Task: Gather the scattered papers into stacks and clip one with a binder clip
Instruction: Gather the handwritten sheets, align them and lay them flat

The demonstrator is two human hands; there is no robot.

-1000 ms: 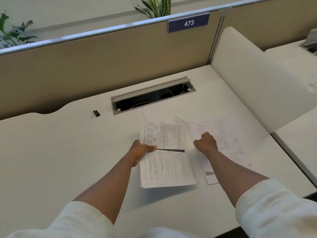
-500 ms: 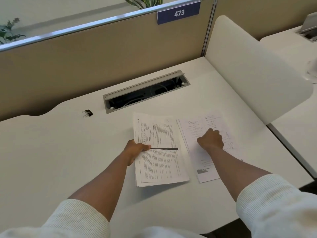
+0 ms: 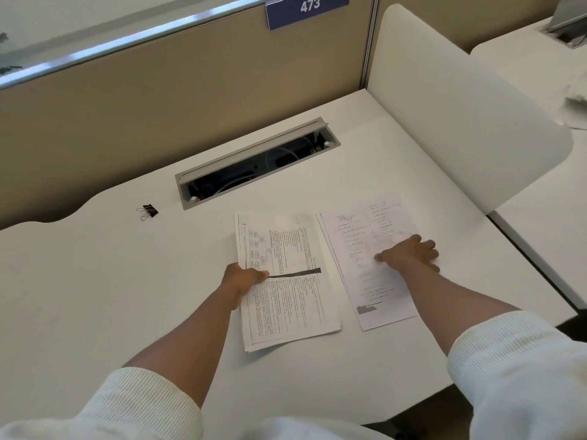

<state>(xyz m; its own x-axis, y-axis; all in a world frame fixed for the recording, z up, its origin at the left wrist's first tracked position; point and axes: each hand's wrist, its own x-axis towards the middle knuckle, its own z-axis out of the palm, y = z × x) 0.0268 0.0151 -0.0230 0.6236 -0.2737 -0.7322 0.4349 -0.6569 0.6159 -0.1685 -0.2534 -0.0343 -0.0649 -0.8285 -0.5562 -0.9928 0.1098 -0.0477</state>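
I count two lots of paper on my white desk (image 3: 95,281): a thin printed stack (image 3: 286,281) whose left edge my left hand (image 3: 241,279) pinches, and just right of it a single sheet (image 3: 365,262) under my flat, spread-fingered right hand (image 3: 408,254). One small black metal binder clip (image 3: 148,211) lies well apart, far left.

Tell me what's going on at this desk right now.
A person in cream ribbed sleeves is sorting printed papers on a white desk. The left hand grips the left edge of a stack of printed white sheets, thumb on top. The right hand rests flat on a separate printed sheet beside it. A small black binder clip lies untouched, off to the left.
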